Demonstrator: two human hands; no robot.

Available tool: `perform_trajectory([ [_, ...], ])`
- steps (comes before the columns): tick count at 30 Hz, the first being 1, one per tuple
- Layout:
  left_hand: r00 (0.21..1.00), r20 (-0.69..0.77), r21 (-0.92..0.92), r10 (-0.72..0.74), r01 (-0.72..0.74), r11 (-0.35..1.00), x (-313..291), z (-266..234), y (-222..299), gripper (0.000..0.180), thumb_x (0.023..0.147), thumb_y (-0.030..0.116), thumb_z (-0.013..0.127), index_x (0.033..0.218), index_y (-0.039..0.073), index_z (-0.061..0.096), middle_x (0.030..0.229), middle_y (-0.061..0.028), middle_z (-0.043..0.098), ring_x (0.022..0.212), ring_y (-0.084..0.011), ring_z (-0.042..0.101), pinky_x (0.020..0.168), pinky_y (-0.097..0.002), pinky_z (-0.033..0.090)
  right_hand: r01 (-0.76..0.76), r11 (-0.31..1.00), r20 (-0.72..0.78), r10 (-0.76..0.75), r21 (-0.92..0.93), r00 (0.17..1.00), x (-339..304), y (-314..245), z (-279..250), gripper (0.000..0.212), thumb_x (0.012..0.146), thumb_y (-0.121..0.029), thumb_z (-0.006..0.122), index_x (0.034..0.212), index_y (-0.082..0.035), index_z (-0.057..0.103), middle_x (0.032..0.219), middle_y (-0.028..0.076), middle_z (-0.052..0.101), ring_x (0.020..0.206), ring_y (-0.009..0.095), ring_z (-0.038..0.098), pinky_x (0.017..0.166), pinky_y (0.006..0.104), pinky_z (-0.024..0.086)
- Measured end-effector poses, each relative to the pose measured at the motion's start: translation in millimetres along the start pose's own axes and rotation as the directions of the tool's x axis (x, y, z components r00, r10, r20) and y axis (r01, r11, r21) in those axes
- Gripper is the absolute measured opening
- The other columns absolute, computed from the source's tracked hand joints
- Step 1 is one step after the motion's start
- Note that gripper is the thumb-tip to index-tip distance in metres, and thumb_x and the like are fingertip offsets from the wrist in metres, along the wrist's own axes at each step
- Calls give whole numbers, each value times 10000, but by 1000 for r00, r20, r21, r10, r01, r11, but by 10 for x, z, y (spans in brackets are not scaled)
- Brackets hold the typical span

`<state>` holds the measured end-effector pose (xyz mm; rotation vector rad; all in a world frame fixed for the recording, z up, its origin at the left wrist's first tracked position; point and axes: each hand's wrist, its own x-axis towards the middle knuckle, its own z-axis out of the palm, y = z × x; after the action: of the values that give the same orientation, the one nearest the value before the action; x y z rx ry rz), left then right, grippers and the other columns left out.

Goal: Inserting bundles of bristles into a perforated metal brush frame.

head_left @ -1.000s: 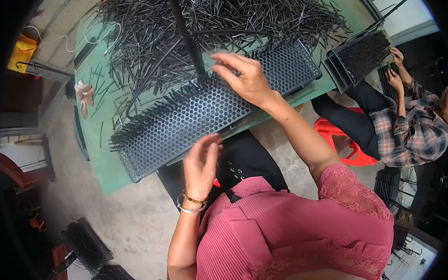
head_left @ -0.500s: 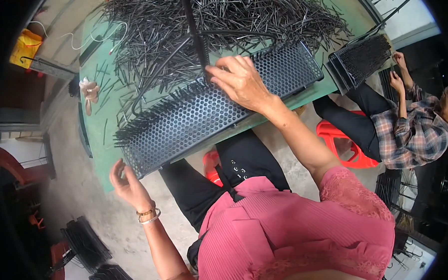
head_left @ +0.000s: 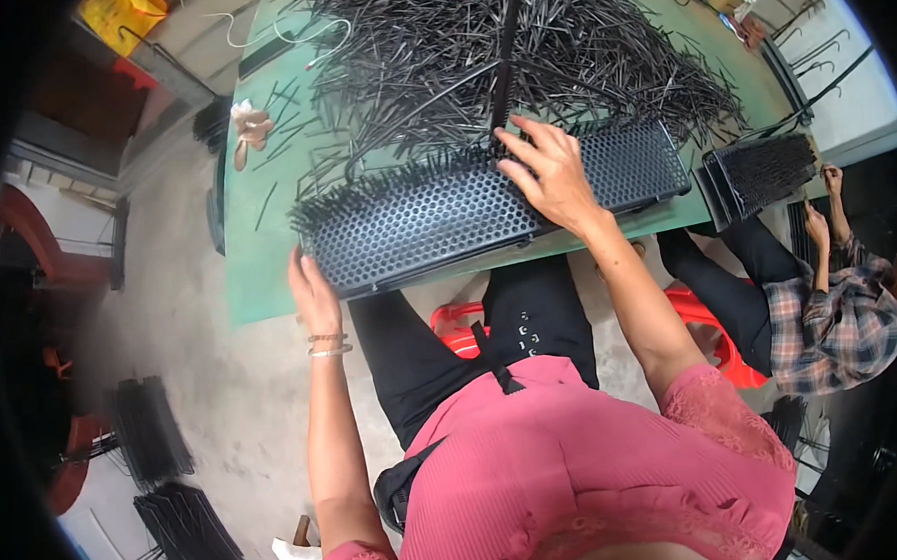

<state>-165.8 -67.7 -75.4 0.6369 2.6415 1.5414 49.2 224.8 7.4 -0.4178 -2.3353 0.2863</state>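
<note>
A long black panel with rows of round holes (head_left: 406,227) lies across the near edge of the green table, with a fringe of thin black sticks (head_left: 394,187) along its far side. My right hand (head_left: 556,175) rests over the panel's far edge right of centre, fingers spread; their tips are by a dark upright bar (head_left: 504,67), and I see nothing held in them. At the panel's left end is my left hand (head_left: 315,296), its fingers stretched out along the end edge, touching or very near it. Part of this hand's inner side is hidden.
A big heap of loose black sticks (head_left: 598,43) covers the far side of the green table (head_left: 259,288). A pale glove-like item (head_left: 250,127) lies at the left. To the right, a person in a checked shirt (head_left: 830,313) works at another black stick-filled panel (head_left: 764,173).
My view has shifted, so the table appears further right. My left hand has come up to the panel's left end. My right hand stays near the upright bar, its fingers more spread.
</note>
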Motion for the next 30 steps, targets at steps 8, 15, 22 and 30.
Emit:
perform_trajectory([
  [8, 990, 73, -50, -119, 122, 991, -6, -64, 0, 526, 978, 339, 365, 1275, -90, 430, 1279, -214, 494, 1189, -284, 467, 1013, -342, 334, -267, 962, -200, 251, -56, 947, -461, 398, -438, 177, 810, -96, 633, 975, -44, 668, 1012, 97, 626, 954, 265, 566, 851, 349, 435],
  [15, 978, 126, -131, -169, 185, 974, 54, -66, -223, 537, 972, 361, 384, 1256, -88, 455, 1232, -164, 534, 1122, -225, 496, 970, -317, 362, -488, 814, -303, 400, -317, 865, -812, 1626, -991, 285, 857, -239, 570, 1024, -20, 644, 1052, 161, 608, 980, 340, 552, 866, 410, 409],
  [22, 972, 164, -260, -169, 208, 943, 38, -70, -125, 525, 978, 366, 388, 1261, -71, 455, 1197, -102, 530, 1063, -163, 478, 930, -294, 374, -841, 529, -127, 832, -111, 540, -890, 1881, -818, 515, 871, -498, 457, 1126, -83, 623, 1027, 192, 640, 984, 386, 585, 849, 437, 446],
  [30, 976, 173, -226, -135, 172, 959, 170, -42, -122, 524, 970, 396, 398, 1178, -72, 507, 1089, -84, 558, 976, -171, 487, 877, -313, 390, -863, 459, -40, 878, -209, 477, -1011, 1943, -953, 594, 871, -529, 441, 979, 19, 643, 905, 247, 638, 890, 396, 604, 763, 444, 441],
])
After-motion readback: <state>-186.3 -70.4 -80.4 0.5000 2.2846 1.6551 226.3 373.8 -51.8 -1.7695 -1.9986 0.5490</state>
